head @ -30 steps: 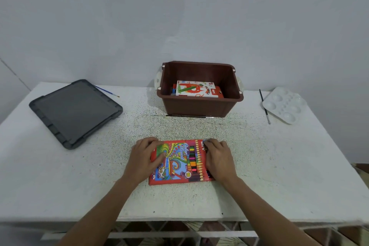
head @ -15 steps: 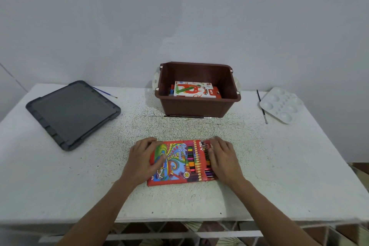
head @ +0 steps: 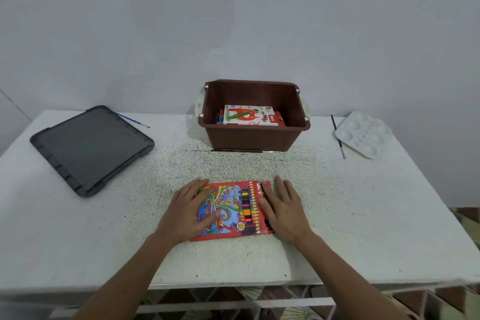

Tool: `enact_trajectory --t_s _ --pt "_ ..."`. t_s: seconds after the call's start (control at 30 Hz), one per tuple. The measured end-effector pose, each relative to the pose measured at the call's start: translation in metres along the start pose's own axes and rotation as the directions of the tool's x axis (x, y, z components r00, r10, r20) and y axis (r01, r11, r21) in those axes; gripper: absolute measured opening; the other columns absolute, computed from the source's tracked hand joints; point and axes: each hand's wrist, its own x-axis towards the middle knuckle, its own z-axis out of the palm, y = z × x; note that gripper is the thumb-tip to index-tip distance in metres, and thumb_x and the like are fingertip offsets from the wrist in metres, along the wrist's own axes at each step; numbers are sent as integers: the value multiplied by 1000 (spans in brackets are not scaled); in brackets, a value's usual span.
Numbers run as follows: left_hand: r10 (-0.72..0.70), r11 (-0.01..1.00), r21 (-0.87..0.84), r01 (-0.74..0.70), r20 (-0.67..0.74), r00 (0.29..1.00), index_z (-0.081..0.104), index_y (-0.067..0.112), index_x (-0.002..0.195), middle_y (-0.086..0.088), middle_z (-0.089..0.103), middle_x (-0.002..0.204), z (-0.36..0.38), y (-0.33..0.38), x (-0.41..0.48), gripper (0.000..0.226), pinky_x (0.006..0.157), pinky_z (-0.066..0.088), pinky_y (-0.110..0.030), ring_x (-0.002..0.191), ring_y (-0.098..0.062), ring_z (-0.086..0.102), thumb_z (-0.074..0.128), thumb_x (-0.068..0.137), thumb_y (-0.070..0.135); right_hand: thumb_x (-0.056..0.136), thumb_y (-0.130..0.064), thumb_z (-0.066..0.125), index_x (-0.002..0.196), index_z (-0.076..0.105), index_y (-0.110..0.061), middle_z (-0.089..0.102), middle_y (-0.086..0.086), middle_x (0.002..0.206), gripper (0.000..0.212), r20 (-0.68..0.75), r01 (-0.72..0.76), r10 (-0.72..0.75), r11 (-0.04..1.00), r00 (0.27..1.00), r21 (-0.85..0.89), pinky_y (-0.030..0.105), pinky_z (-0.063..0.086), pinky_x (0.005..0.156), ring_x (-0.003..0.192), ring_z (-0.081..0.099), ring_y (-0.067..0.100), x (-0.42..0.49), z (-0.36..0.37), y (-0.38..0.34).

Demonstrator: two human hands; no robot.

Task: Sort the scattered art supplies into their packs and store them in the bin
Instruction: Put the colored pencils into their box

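White speckled table [head: 363, 215] by a pale wall, two hands flat on a pencil pack.
Well left of the hands lies a dark grey plastic lid [head: 91, 148]. The left hand [head: 189, 213] presses straight fingers on the red cardboard colour-pencil pack [head: 233, 210], and the right hand [head: 283, 210] lies flat on its right edge; neither grasps. Beyond them stands a brown plastic bin [head: 249, 138] holding packs, and far right a white plastic palette [head: 363, 132].

Pencil pack [head: 233, 212], lower centre: script "Color Pencil", "18" in a yellow circle. Box [head: 249, 115] in bin [head: 254, 138], centre: rotated print, likely "Oil Pastels"; rest illegible.
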Motion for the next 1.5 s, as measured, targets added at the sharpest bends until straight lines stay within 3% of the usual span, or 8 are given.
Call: enact_trajectory --t_s 0.23,0.43,0.63,0.83,1.17,1.3,1.43,1.5 --pt "-2 1000 8 2 9 1000 47 31 142 6 38 153 -1 1 0 72 110 20 -36 142 -15 31 40 86 76 94 -69 -4 155 13 -29 7 7 164 75 82 -42 47 997 996 -69 54 16 119 151 -5 29 7 7 7" --pt "-3 1000 -6 3 11 1000 48 30 141 5 39 152 -1 1 1 72 110 21 -36 142 -16 31 42 86 75 91 -72 -8 155 22 -26 8 10 164 85 53 2 0 999 999 -40 54 5 121 151 -3 33 3 1 3" --pt "1 1000 17 -2 79 997 40 31 147 8 27 159 -1 0 0 79 114 15 -40 148 -12 15 38 84 80 87 -75 -11 155 21 -26 5 10 164 90 40 17 -16 999 999 -43 48 0 119 151 -1 34 2 -6 -1" --pt "-21 999 -24 24 123 992 34 35 150 17 14 161 -5 3 0 81 109 24 -37 149 -4 1 39 83 82 83 -76 -15 154 25 -26 6 11 164 96 59 4 0 998 998 -64 52 2 120 151 -1 35 2 -6 -6" --pt "151 980 102 -169 166 974 21 38 154 13 9 164 -5 3 -1 72 120 7 -39 151 -13 -2 34 93 73 90 -77 -2 156 14 -31 -1 4 165 82 72 32 -28 998 997 -46 47 2 123 151 -6 27 -7 -10 5" --pt "146 978 114 -172 203 968 14 46 153 15 4 164 -6 3 -1 66 121 -4 -34 151 -12 -7 31 94 72 85 -79 -5 157 7 -31 -5 6 164 87 78 30 -22 994 997 -107 47 -1 121 151 -9 30 -11 -8 2" --pt "138 980 115 -165 213 967 13 47 153 15 3 164 -6 3 0 67 119 -13 -30 151 -11 -8 30 94 73 82 -83 -10 154 -15 -30 -16 9 163 90 131 40 -16 983 991 -177 54 1 121 147 -21 34 -11 5 3" --pt "136 980 115 -162 207 969 12 48 153 15 3 164 -6 3 0 67 119 -12 -30 151 -11 -9 29 93 73 85 -82 -4 155 -12 -28 -17 11 162 88 156 50 -18 978 988 -201 56 2 120 146 -24 35 -9 9 6"
